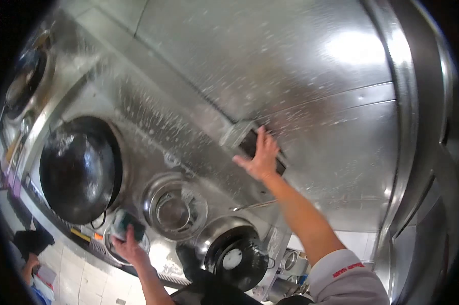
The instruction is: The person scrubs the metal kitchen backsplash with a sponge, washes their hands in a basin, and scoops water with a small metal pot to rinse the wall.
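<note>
My left hand [129, 249] is closed on a dark green scouring pad [124, 223], held above a round metal bowl [143, 244] on the stove's front side. Stretched out with its fingers spread, my right hand [262, 156] is at a small metal box with a dark opening [247, 142] on the wet steel back wall. Whether its fingertips touch the box or the wall, I cannot tell. Water drops and foam streak the steel back wall [311, 117] around it.
A large black wok [79, 170] sits to the left. Mid-counter is a round metal basin [161, 195]; another wok [239, 259] with a white round thing inside stands nearer me. A metal spout [255, 205] juts out. Another person's hand [32, 262] shows at lower left.
</note>
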`<state>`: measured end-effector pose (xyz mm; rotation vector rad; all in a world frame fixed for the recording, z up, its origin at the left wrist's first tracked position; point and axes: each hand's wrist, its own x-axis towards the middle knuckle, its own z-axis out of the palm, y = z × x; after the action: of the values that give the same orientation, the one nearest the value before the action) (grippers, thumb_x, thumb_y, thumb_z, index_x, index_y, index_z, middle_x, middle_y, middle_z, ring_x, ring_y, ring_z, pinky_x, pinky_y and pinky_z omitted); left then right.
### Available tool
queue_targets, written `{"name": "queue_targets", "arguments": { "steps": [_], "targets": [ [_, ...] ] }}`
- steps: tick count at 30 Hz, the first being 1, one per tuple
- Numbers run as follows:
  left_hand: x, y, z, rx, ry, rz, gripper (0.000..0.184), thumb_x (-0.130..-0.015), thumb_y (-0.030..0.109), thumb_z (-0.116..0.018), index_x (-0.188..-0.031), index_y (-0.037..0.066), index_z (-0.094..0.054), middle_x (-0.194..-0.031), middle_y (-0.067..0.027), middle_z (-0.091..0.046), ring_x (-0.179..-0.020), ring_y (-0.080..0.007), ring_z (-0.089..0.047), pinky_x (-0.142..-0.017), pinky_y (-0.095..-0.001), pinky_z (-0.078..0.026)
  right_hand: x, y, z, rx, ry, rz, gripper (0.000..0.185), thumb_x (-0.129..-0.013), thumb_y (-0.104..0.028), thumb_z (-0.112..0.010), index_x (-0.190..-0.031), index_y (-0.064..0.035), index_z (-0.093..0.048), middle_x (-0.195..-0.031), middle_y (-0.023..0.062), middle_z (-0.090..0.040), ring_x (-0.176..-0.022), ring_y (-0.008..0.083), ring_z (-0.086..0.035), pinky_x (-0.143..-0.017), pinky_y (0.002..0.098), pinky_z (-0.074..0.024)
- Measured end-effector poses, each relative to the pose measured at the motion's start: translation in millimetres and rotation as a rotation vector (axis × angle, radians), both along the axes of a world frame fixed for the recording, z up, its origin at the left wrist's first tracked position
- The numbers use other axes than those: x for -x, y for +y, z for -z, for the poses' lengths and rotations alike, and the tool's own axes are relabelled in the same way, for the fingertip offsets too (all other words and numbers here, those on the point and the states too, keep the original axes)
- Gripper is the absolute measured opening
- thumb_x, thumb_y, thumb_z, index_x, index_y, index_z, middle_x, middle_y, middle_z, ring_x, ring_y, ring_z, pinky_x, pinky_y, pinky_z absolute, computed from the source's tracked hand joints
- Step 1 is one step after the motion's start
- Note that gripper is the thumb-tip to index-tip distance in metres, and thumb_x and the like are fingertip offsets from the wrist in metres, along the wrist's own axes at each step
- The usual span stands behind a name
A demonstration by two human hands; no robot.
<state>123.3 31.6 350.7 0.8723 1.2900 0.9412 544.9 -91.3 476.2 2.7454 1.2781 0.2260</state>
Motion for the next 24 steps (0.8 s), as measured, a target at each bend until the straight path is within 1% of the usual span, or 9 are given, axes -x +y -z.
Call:
{"name": "queue_targets", "arguments": {
  "steps": [2, 4, 6, 8, 10, 11, 12, 15, 24],
  "targets": [
    [-93, 26, -78, -0.126, -0.227, 0.063, 0.043, -0.092, 0.007, -0.066, -0.131, -0.007, -0.053, -0.129, -0.0163, -0.059, -0.117, -0.0221, -0.058, -0.1, -0.0345, -0.048, -2, 1, -4, 0.004, 0.027, -0.017, 0.128, -0.069, -0.067, -0.074, -0.156, -0.0027, -0.006, -0.14, 0.0269, -0.033, -0.128, 0.043, -0.033, -0.107, 0.0569, -0.0244],
    [-210, 67, -175, -0.498, -0.671, 0.008, 0.043, -0.091, 0.0, -0.064, -0.132, -0.006, -0.054, -0.138, -0.0225, -0.054, -0.127, -0.0283, -0.054, -0.107, -0.0392, -0.045, -6, -1, -3, 0.033, 0.035, -0.05, 0.123, -0.072, -0.062, -0.074, -0.156, -0.0027, -0.006, -0.14, 0.0265, -0.031, -0.128, 0.0428, -0.034, -0.108, 0.0566, -0.0243],
    [-307, 96, -245, -0.774, -0.622, -0.052, 0.043, -0.087, -0.006, -0.059, -0.129, -0.004, -0.058, -0.136, -0.0216, -0.058, -0.127, -0.0322, -0.056, -0.108, -0.0417, -0.043, -5, 1, -4, -0.019, 0.073, -0.05, 0.12, -0.073, -0.06, -0.074, -0.156, -0.0021, -0.009, -0.141, 0.0261, -0.03, -0.129, 0.043, -0.033, -0.11, 0.0554, -0.0245],
    [-383, 108, -314, -0.962, -0.503, -0.069, 0.055, -0.083, 0.002, -0.065, -0.137, 0.004, -0.054, -0.142, -0.0154, -0.055, -0.132, -0.032, -0.051, -0.113, -0.0463, -0.037, -6, -1, -6, 0.043, 0.074, -0.043, 0.119, -0.072, -0.059, -0.074, -0.155, -0.002, -0.011, -0.142, 0.0251, -0.03, -0.13, 0.0433, -0.033, -0.111, 0.0546, -0.0245],
    [-431, 89, -362, -1.084, -0.244, -0.071, 0.064, -0.078, 0.007, -0.07, -0.139, 0.012, -0.054, -0.144, -0.0101, -0.053, -0.136, -0.0321, -0.046, -0.114, -0.0504, -0.033, -13, -9, 6, -0.222, 0.385, -0.009, 0.113, -0.074, -0.054, -0.075, -0.154, 0.0, -0.016, -0.146, 0.0259, -0.031, -0.133, 0.042, -0.033, -0.113, 0.0536, -0.024],
    [-449, 77, -376, -1.075, -0.118, -0.046, 0.067, -0.075, 0.008, -0.071, -0.139, 0.017, -0.054, -0.144, -0.0077, -0.052, -0.138, -0.0314, -0.043, -0.115, -0.0522, -0.031, -19, -16, 17, -0.258, 0.492, -0.038, 0.11, -0.076, -0.051, -0.076, -0.153, 0.0012, -0.018, -0.146, 0.0264, -0.034, -0.132, 0.0413, -0.036, -0.114, 0.0516, -0.0245],
    [-456, 65, -376, -1.081, -0.101, -0.041, 0.067, -0.075, 0.008, -0.071, -0.139, 0.017, -0.054, -0.144, -0.0077, -0.052, -0.138, -0.0314, -0.043, -0.115, -0.0522, -0.031, 1, 4, -29, -0.086, 0.116, -0.151, 0.11, -0.075, -0.05, -0.077, -0.153, 0.0007, -0.018, -0.145, 0.0257, -0.036, -0.13, 0.0409, -0.038, -0.112, 0.0514, -0.0276],
    [-458, 6, -339, -1.333, -0.31, 0.236, 0.059, -0.083, 0.018, -0.067, -0.14, 0.02, -0.052, -0.147, -0.006, -0.047, -0.138, -0.0285, -0.041, -0.113, -0.0522, -0.033, -3, 1, -13, -0.158, 0.105, -0.154, 0.115, -0.067, -0.05, -0.081, -0.153, -0.0004, -0.022, -0.143, 0.0236, -0.038, -0.126, 0.041, -0.041, -0.104, 0.0537, -0.0337],
    [-489, -6, -349, -1.345, -0.227, 0.139, 0.052, -0.092, 0.024, -0.054, -0.143, 0.022, -0.048, -0.153, -0.0068, -0.039, -0.143, -0.028, -0.033, -0.117, -0.0479, -0.025, -6, -2, -7, -0.117, 0.184, -0.103, 0.114, -0.068, -0.054, -0.078, -0.153, -0.0049, -0.021, -0.142, 0.0255, -0.034, -0.128, 0.0436, -0.037, -0.103, 0.0585, -0.0299]
  ]
}}
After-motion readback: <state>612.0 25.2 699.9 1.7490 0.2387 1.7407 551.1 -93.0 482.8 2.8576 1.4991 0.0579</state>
